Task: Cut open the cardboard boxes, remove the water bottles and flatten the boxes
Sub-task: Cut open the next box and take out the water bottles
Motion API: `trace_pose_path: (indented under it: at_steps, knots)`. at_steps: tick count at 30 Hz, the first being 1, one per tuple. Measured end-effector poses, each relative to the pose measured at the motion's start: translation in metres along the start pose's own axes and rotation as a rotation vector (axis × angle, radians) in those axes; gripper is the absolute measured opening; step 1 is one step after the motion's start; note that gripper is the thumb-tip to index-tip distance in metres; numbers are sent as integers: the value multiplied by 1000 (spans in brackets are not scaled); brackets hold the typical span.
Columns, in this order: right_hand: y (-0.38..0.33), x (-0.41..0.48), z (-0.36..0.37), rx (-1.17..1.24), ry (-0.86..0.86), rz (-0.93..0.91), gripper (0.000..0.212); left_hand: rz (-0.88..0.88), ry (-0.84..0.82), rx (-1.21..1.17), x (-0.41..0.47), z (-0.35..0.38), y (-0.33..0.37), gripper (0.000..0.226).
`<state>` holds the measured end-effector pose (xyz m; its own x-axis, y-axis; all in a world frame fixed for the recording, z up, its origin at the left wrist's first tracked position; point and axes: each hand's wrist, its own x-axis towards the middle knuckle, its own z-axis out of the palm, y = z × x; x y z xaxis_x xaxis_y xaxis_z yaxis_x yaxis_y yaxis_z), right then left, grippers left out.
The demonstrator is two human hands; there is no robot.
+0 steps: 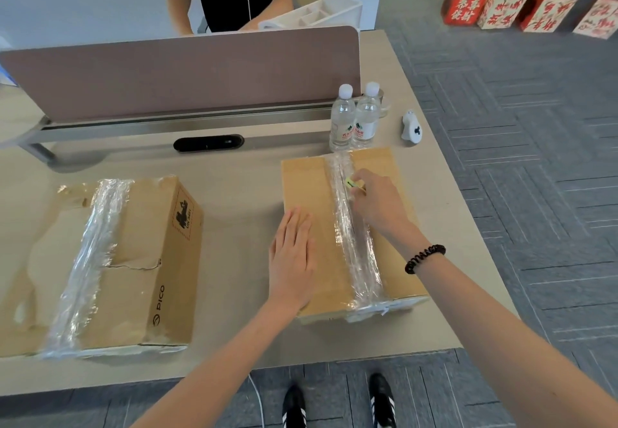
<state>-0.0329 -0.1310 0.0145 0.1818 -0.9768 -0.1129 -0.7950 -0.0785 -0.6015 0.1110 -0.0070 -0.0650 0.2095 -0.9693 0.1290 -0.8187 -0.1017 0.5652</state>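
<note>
The left hand [292,253] lies flat, fingers together, on the cardboard box [311,187] beside its taped seam [347,227]; the right hand [374,200] pinches a yellow cutter [352,184] there, which might slip toward the flat hand.

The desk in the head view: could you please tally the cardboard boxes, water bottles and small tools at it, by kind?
Cardboard boxes: 2, left box, right box
Water bottles: 2, left bottle, right bottle
Small tools: 2, yellow-green cutter in the right hand, white gadget
Total: 6
</note>
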Motion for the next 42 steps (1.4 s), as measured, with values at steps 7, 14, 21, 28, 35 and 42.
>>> trace_pose_path:
  at_steps: [7, 14, 21, 28, 35, 42]
  knots:
    - [-20, -9, 7, -212, 24, 48, 29, -9, 4, -20, 1, 3, -2, 53]
    - [-23, -27, 8, -248, 36, 93, 32, 8, 37, -19, 1, 8, -7, 51]
    - [-19, -50, 8, -211, 102, 133, 34, 38, 32, 18, 2, 8, -8, 52]
    - [-18, -75, 2, -239, 28, 150, 32, 43, 27, 41, 1, 6, -6, 54]
    - [-8, -103, -4, -236, -10, 134, 32, 50, 36, 77, 0, 4, -4, 54]
    - [5, -133, -3, -209, -52, 104, 26, 120, 9, 79, 1, -5, 2, 64]
